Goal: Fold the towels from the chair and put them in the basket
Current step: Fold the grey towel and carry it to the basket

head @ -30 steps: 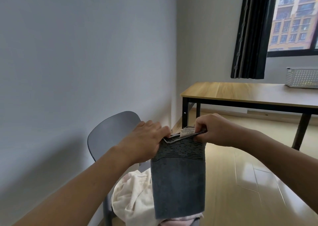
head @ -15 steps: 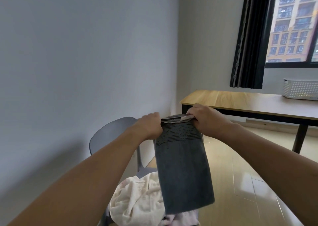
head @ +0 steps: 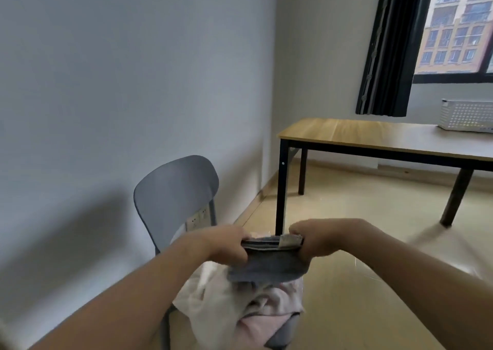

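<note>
The left hand point(head: 226, 245) and the right hand point(head: 317, 240) each pinch one end of the folded edge of a grey towel point(head: 269, 265), fingers closed on the cloth; the towel hangs just above the pale towels point(head: 240, 307) heaped on the grey chair point(head: 173, 189) at 6 o'clock; the white basket point(head: 466, 115) sits on the wooden table point(head: 360, 133) at 2 o'clock, well apart from the hands.

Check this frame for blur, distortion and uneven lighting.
Head view: wide-angle bend tilts the wall and curtain; motion blur softens both hands, left hand, right hand, and the grey towel; daylight from the window gleams on the table; the chair shadows the wall.
</note>
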{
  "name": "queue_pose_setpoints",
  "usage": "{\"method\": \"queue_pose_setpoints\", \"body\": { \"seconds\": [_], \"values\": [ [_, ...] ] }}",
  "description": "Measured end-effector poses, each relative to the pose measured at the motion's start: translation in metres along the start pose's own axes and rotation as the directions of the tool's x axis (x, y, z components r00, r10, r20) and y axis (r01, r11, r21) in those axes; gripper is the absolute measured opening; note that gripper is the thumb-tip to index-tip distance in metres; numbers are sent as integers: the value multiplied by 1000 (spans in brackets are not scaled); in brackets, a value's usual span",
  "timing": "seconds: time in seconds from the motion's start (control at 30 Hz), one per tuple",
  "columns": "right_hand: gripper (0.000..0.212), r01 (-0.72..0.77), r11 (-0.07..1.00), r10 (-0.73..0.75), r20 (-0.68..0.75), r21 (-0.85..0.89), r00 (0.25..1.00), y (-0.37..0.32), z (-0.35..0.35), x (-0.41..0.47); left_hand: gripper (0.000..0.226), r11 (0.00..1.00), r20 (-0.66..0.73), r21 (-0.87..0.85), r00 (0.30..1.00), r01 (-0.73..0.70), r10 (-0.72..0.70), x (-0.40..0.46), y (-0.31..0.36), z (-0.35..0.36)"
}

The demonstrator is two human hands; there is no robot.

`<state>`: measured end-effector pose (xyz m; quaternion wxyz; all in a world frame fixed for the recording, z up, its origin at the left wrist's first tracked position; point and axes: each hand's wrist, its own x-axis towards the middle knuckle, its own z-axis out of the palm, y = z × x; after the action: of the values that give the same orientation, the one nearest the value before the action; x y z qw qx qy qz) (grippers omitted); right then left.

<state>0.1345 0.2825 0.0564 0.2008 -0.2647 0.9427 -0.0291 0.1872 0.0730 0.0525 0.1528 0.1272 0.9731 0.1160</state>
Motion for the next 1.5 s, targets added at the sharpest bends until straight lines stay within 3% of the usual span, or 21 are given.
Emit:
{"method": "queue_pose_setpoints", "body": {
  "seconds": [0.1,0.17,0.23,0.37,0.53,0.63,0.7,0.77,0.87,0.93,1.0,1.03,1.1,1.13,1.3,1.37,1.43,1.5],
  "values": [
    [19,-66,997,48,305,47,951,3,60,20,6,995,248,-85,968,46,-24,3,-8,61],
    [21,-94,995,74,394,31,916,6,88,35,13,992,349,-81,935,99,-65,13,-19,94],
    [27,-86,996,65,375,39,925,11,99,46,15,991,334,-65,938,119,-91,21,-27,106],
    [32,-83,997,81,195,-2,977,21,97,70,23,980,157,-140,980,141,-118,48,-39,108],
    [9,-84,995,88,-74,54,993,39,89,115,16,970,-122,-174,974,170,-193,93,-55,95],
    [11,-99,991,112,-152,89,982,52,90,149,21,952,-200,-197,941,236,-274,128,-71,95],
    [2,-95,992,107,-170,79,980,58,94,167,36,932,-186,-192,921,308,-343,151,-83,103],
    [17,-90,994,99,-147,68,984,63,102,182,42,905,-137,-207,905,371,-402,167,-92,114],
    [8,-90,992,97,-76,85,992,71,114,194,53,820,-55,-386,877,422,-477,178,-99,126],
    [14,-82,989,89,-60,122,994,79,119,199,55,717,-16,-559,860,416,-511,181,-101,129],
    [18,-76,986,85,-51,147,995,85,121,203,64,547,40,-718,809,431,-586,185,-104,127],
    [19,-79,986,87,-48,146,995,87,122,204,60,481,86,-755,794,446,-602,185,-106,127],
    [25,-92,985,99,-48,146,994,89,123,206,22,420,189,-755,780,504,-597,181,-104,123],
    [27,-92,983,100,-48,159,994,89,124,207,14,395,230,-754,775,524,-588,178,-103,122],
    [61,-84,956,104,-55,282,993,86,126,203,15,296,160,-881,822,368,-546,176,-97,122],
    [48,-90,965,106,-51,248,993,83,125,202,10,291,157,-890,836,350,-526,176,-95,124],
    [7,-102,977,111,-40,189,993,81,124,200,20,317,132,-893,860,319,-493,177,-95,127],
    [13,-105,977,116,-49,186,992,79,124,200,39,335,66,-908,877,251,-476,179,-99,131]
  ]
}}
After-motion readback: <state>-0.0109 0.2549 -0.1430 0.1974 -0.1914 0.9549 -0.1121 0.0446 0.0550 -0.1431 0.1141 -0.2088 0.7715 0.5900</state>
